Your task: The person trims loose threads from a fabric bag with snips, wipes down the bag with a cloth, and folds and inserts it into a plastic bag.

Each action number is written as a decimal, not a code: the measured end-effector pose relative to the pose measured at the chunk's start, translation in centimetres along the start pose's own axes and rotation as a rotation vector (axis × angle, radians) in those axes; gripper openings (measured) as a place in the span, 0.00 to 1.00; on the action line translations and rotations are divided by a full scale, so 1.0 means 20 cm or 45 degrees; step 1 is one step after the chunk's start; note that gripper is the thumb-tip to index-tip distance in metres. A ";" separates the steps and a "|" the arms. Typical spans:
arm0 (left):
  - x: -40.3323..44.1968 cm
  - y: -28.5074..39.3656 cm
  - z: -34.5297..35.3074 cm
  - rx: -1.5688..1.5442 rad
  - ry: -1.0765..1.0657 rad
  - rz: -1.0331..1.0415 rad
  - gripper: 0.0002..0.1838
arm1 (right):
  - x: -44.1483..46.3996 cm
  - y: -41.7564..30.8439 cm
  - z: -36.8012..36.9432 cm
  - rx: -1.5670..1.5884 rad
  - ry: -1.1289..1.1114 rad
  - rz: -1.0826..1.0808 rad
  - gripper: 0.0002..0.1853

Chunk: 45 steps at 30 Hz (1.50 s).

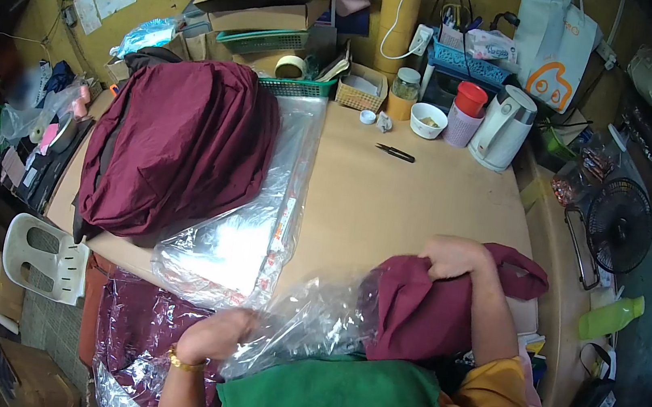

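Observation:
My right hand is closed on a folded piece of maroon fabric at the table's front edge, close to my body. A clear plastic bag stretches from the fabric's left side toward my left hand. The fingers of my left hand are closed on the bag's left end, partly blurred. Plastic overlaps the left edge of the fabric; how far the cloth lies inside it I cannot tell. To the left on the table rests a big heap of maroon fabric, beside a stack of flat clear plastic bags.
Black thread snips lie mid-table. Along the back stand a white kettle, a white bowl, a glass jar and a green basket. Plastic-wrapped maroon packs sit below left, near a white chair.

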<state>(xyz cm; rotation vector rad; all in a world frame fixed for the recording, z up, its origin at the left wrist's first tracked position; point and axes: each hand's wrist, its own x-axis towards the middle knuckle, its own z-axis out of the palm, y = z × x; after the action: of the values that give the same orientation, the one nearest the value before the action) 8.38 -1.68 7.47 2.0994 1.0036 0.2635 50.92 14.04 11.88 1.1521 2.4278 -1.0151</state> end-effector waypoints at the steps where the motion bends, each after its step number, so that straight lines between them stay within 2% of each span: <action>1: 0.08 0.03 0.00 0.358 0.255 0.013 0.12 | -0.07 -0.01 -0.03 -0.010 0.222 0.002 0.13; 2: 0.15 0.09 -0.04 0.506 0.495 -0.257 0.11 | -0.15 -0.02 -0.06 -0.019 0.442 0.003 0.13; 3: 0.21 0.18 -0.11 0.679 0.884 -0.192 0.12 | -0.23 0.01 -0.08 -0.067 0.778 -0.004 0.13; 4: 0.30 0.23 -0.20 0.816 1.214 -0.064 0.17 | -0.29 0.01 -0.09 -0.114 1.114 -0.009 0.13; 5: 0.35 0.38 -0.28 0.813 1.287 -0.056 0.17 | -0.37 -0.08 -0.12 -0.122 1.301 0.146 0.14; 6: 0.41 0.36 -0.29 0.877 1.314 -0.041 0.21 | -0.43 -0.17 -0.13 -0.126 1.489 0.308 0.15; 7: 0.48 0.33 -0.29 0.840 1.264 0.057 0.23 | -0.44 -0.16 -0.10 -0.121 1.491 0.313 0.15; 8: 0.54 0.28 -0.27 0.946 1.054 0.029 0.25 | -0.45 -0.15 -0.08 -0.173 1.659 0.414 0.13; 9: 0.58 0.27 -0.26 0.999 0.956 -0.017 0.26 | -0.46 -0.13 -0.06 -0.230 1.828 0.513 0.11; 10: 0.62 0.26 -0.25 1.052 0.861 -0.061 0.27 | -0.48 -0.12 -0.04 -0.234 1.836 0.513 0.11; 11: 0.64 0.23 -0.26 1.054 0.866 -0.053 0.27 | -0.50 -0.11 -0.01 -0.234 1.888 0.505 0.11; 13: 0.64 0.17 -0.29 1.112 1.134 -0.136 0.30 | -0.54 -0.14 0.04 -0.065 2.005 0.404 0.10; 14: 0.62 0.18 -0.30 1.106 1.128 -0.143 0.28 | -0.54 -0.16 0.04 -0.059 2.008 0.411 0.10; 15: 0.66 0.11 -0.27 0.961 0.759 -0.260 0.20 | -0.53 -0.19 0.05 -0.008 2.091 0.306 0.10; 16: 0.69 0.06 -0.21 1.015 0.503 -0.191 0.18 | -0.52 -0.21 0.05 0.042 2.169 0.198 0.10; 17: 0.72 0.03 -0.16 1.036 0.249 -0.110 0.16 | -0.49 -0.25 0.06 0.015 2.183 0.215 0.12; 18: 0.73 0.03 -0.07 1.258 0.104 0.157 0.17 | -0.43 -0.31 0.04 0.007 2.246 0.040 0.12; 20: 0.71 0.11 -0.05 1.254 0.133 0.199 0.17 | -0.34 -0.36 0.05 -0.039 2.099 -0.031 0.13; 22: 0.69 0.08 -0.06 0.945 0.808 -0.061 0.16 | -0.23 -0.39 0.09 -0.073 1.910 -0.100 0.14; 23: 0.65 0.09 -0.12 1.010 0.913 -0.157 0.20 | -0.18 -0.41 0.11 -0.174 1.825 -0.139 0.14; 24: 0.63 0.09 -0.18 0.926 0.854 -0.327 0.27 | -0.13 -0.44 0.13 -0.274 1.736 -0.178 0.14; 26: 0.57 0.08 -0.27 0.733 0.841 -0.309 0.35 | -0.02 -0.47 0.21 -0.262 1.610 -0.333 0.15; 27: 0.57 0.09 -0.28 0.655 0.862 -0.221 0.36 | 0.01 -0.49 0.25 -0.251 1.481 -0.361 0.14; 29: 0.61 0.21 -0.26 0.564 0.963 -0.005 0.38 | 0.11 -0.54 0.27 -0.292 1.442 -0.527 0.12; 30: 0.62 0.29 -0.24 0.568 0.956 0.001 0.38 | 0.15 -0.56 0.28 -0.285 1.386 -0.549 0.11; 31: 0.63 0.36 -0.22 0.695 0.907 0.090 0.40 | 0.19 -0.57 0.26 -0.282 1.394 -0.541 0.11; 33: 0.64 0.47 -0.15 0.854 0.750 0.250 0.41 | 0.30 -0.52 0.19 -0.198 1.000 -0.089 0.09; 34: 0.63 0.52 -0.11 0.889 0.648 0.315 0.41 | 0.36 -0.45 0.18 0.000 1.339 -0.361 0.12; 35: 0.61 0.58 -0.07 1.016 0.566 0.432 0.40 | 0.48 -0.30 0.22 0.077 1.479 -0.391 0.15; 36: 0.58 0.63 -0.04 1.101 0.417 0.435 0.38 | 0.60 -0.16 0.25 0.153 1.621 -0.428 0.17; 37: 0.57 0.56 0.02 1.158 0.664 0.499 0.40 | 0.72 -0.02 0.28 0.224 1.760 -0.469 0.20; 38: 0.57 0.46 0.06 1.204 0.919 0.562 0.42 | 0.69 0.00 0.25 0.056 1.830 -0.411 0.20; 39: 0.58 0.40 0.06 1.080 1.173 0.436 0.45 | 0.65 0.02 0.21 -0.111 1.902 -0.344 0.20; 41: 0.57 0.29 -0.01 0.856 1.529 0.196 0.47 | 0.57 -0.01 0.18 0.063 1.608 -0.173 0.18; 42: 0.58 0.19 0.00 0.686 1.525 0.148 0.44 | 0.53 -0.04 0.16 0.120 1.510 -0.111 0.17; 44: 0.62 -0.03 0.02 0.499 1.435 0.068 0.36 | 0.45 -0.16 0.11 0.442 1.580 -0.012 0.13; 45: 0.64 -0.08 0.05 0.409 1.354 0.079 0.36 | 0.52 -0.09 0.10 0.270 1.628 0.004 0.16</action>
<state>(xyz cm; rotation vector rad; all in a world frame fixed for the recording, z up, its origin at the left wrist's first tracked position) 16.44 7.82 3.94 2.2587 1.6409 1.4305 42.72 17.82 6.07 2.4114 3.1825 -0.5593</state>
